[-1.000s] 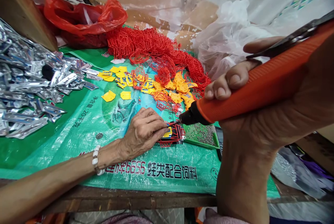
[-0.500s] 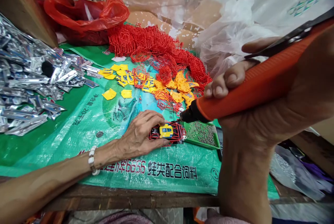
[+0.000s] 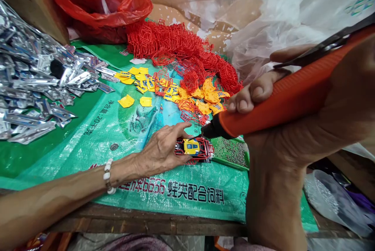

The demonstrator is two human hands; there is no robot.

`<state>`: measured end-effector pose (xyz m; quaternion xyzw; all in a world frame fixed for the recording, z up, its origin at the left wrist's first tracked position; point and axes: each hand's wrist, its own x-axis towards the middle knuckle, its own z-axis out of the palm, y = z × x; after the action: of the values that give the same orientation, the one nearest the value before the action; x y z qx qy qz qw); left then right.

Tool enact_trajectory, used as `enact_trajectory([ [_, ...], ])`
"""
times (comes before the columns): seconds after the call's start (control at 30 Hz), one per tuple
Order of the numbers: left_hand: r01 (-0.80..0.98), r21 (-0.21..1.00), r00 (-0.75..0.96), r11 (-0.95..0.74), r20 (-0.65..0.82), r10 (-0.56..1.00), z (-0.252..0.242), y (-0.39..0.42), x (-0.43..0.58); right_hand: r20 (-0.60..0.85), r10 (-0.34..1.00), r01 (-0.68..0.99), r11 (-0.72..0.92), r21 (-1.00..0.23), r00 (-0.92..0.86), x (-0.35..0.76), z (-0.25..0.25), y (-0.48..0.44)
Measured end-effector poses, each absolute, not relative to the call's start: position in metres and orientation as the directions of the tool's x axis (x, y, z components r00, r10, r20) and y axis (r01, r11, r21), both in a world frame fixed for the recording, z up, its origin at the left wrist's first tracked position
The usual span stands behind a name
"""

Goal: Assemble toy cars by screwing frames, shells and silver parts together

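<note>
The right hand (image 3: 307, 126) grips an orange driver (image 3: 281, 100), its tip on a small red-and-yellow toy (image 3: 195, 148). The left hand (image 3: 164, 149) pins that toy to the green-sacked surface (image 3: 88, 141). A green tray (image 3: 230, 152) lies just beside it; red frames (image 3: 181, 54) and yellow pieces (image 3: 140, 87) lie behind.

Small home assembly workshop: wooden bench (image 3: 131, 223) covered by a green feed sack (image 3: 96, 134), with red plastic frames (image 3: 181, 54) and foil packets (image 3: 32, 87) heaped on it.

Ribbed orange plastic screwdriver handle (image 3: 293, 97)
</note>
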<state>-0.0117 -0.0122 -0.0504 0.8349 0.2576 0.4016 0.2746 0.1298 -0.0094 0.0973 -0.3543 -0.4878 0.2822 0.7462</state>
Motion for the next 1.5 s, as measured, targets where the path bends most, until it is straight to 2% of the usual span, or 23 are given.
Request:
enact_trajectory([
  [0.17,0.223,0.666,0.55,-0.711,0.516,0.656,-0.057,-0.012,-0.013,0.53,0.769,-0.069,0.588,-0.806,0.356,0.124,0.093,-0.01],
  [0.47,0.203,0.621,0.525,-0.757,0.584,0.619,-0.059,-0.012,-0.012,0.458,0.849,-0.076,0.491,-0.868,0.263,0.125,0.098,-0.018],
  [0.83,0.175,0.631,0.564,-0.756,0.565,0.602,-0.053,-0.01,-0.014,0.442,0.87,-0.063,0.465,-0.883,0.219,0.13,0.093,-0.019],
  [1.2,0.195,0.626,0.569,-0.755,0.555,0.607,-0.046,-0.01,-0.011,0.504,0.81,-0.014,0.532,-0.847,0.3,0.119,0.093,-0.014],
  [1.37,0.21,0.665,0.598,-0.717,0.492,0.633,-0.037,-0.01,-0.01,0.402,0.874,0.013,0.415,-0.91,0.275,0.117,0.096,-0.016],
  [1.5,0.222,0.692,0.618,-0.687,0.446,0.648,-0.031,-0.01,-0.011,0.443,0.85,-0.008,0.464,-0.886,0.285,0.113,0.098,-0.013],
])
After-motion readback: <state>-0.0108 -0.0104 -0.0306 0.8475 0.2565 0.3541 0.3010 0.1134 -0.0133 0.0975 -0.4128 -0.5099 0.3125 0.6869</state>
